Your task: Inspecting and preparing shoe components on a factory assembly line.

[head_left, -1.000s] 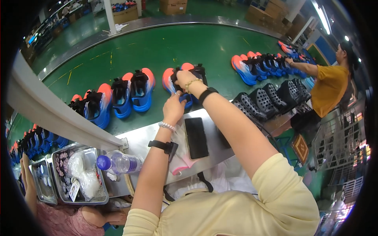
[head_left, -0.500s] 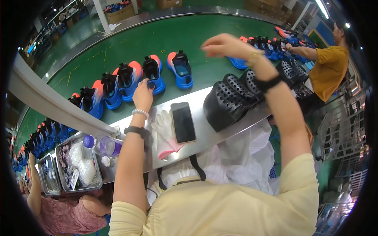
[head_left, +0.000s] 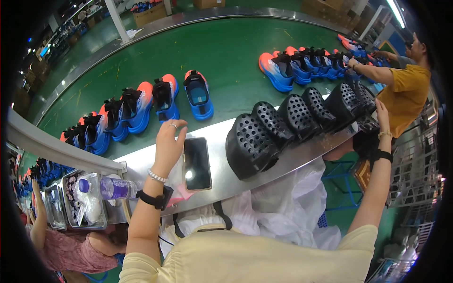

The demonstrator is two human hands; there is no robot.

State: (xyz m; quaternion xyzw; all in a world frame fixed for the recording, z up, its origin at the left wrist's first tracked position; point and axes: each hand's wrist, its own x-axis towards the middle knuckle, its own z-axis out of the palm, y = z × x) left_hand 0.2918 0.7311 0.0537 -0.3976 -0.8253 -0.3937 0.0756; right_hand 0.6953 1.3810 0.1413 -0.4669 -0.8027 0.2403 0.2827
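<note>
From my remote seat I see the green conveyor belt (head_left: 226,52) curving across the view, carrying blue and orange sneakers (head_left: 163,96) in a loose row, with another cluster of the same shoes further right in front of a co-worker in a yellow shirt (head_left: 405,94). Along the near edge runs a steel ledge (head_left: 141,162), and on it stands a row of black perforated shoe moulds (head_left: 283,125), leaning one against the next. My right hand (head_left: 381,113) is stretched out at the far end of that row, fingers extended and touching the last mould; I cannot tell whether it grips anything. My left hand (head_left: 171,144) hovers over the ledge with fingers loosely spread, holding nothing, just beside a black phone (head_left: 197,162) lying flat. I judge this as the reach for a mould; the next move calls for a firm grip on it.
</note>
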